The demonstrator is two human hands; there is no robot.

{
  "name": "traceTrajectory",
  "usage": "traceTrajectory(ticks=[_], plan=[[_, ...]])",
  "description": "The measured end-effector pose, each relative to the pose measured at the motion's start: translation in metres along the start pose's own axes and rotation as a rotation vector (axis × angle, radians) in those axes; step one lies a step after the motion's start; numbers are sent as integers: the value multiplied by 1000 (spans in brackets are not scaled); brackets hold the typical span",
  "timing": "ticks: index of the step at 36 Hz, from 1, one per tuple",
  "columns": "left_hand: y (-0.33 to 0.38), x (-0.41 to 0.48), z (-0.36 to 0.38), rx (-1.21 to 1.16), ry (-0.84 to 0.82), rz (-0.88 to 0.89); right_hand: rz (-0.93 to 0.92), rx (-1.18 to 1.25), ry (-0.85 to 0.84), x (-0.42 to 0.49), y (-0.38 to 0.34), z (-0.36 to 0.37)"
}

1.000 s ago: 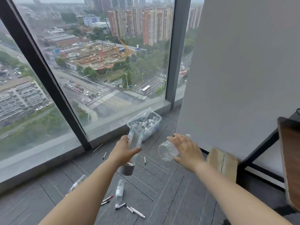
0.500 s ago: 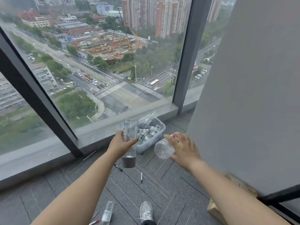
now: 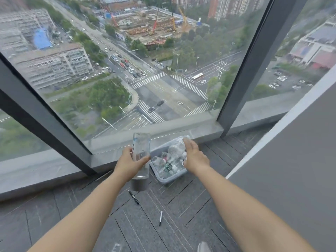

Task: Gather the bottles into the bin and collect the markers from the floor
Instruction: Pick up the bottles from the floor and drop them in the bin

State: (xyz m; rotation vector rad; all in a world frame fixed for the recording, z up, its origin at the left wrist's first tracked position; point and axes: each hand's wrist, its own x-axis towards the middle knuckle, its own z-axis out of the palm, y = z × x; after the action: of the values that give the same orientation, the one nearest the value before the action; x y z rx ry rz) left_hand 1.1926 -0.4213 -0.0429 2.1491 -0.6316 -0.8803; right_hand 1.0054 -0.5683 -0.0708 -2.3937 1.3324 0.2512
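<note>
- left hand (image 3: 129,164) grips a tall clear bottle (image 3: 141,151), dark cap down, at 9 o'clock of the bin (image 3: 169,180).
- right hand (image 3: 195,158) curls round a crumpled bottle (image 3: 175,147) above the bin, which lies full of bottles.
- dark marker (image 3: 134,197) and pale marker (image 3: 161,217) lie apart on the floor (image 3: 181,206), at 6 o'clock of the bin.

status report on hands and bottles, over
Left hand grips tall clear bottle beside the bin. Right hand holds plastic bottle over the bin. Black marker, white marker on floor, nothing blocking.
</note>
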Motion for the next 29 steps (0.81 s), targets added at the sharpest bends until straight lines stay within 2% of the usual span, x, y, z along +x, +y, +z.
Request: traceTrajectory(ticks=[4,9,24,26,29], plan=[[-2,4,13,11,36,-74,-32,-11,-144,8,18,11],[7,6,37,18,47,-150,-34,-30,-209,14,50,3],[56,38,124,-53,23,-163,51,260,-176,14,120,-19],[67,55,128,-23,32,-151,46,279,-170,15,125,-20],[82,78,130,166,29,-138,37,292,-151,20,133,-22]])
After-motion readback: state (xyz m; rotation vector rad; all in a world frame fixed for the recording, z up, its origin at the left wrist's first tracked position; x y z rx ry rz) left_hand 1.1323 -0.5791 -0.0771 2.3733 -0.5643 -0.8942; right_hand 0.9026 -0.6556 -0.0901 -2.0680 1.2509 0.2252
